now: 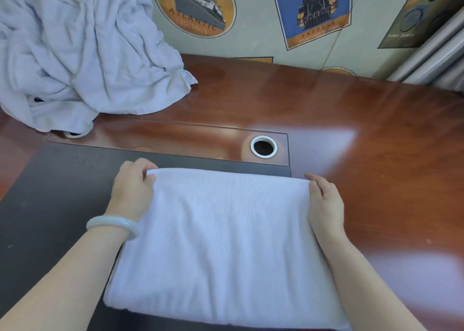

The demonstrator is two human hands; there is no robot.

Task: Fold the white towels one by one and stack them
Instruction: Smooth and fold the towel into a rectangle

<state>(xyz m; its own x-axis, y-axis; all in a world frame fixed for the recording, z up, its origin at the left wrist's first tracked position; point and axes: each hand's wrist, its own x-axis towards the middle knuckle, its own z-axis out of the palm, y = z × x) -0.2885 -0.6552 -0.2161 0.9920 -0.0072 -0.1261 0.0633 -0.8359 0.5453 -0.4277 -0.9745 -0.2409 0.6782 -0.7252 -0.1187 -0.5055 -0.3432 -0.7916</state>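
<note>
One tabletop: glossy red-brown wood with a dark inlaid panel at the near left, carrying all the towels in view.
Heap of unfolded towels: a crumpled white pile lay at the far left against the wall, well apart from both hands. How many it held could not be told.
Folded towel: one white towel lay flat at the near middle, partly on the dark panel. It was doubled into a neat rectangle with its rounded fold along the far edge.
Left grip: the fingers were curled round the towel's far left corner, pinching the fold.
Right grip: it was clamped on the far right corner, with the fingers lying along the side edge. Their tips looked tucked under the cloth.
Towel relative to grips: it stretched between the two hands, and its body ran back toward the person between the forearms.
Bangle: a pale ring sat on the left wrist, just beside the towel's left edge.
Progress: this looked like an early stage. One towel was mid-fold, probably needing another fold, no finished stack was in view, and the heap was yet to be done.
</note>
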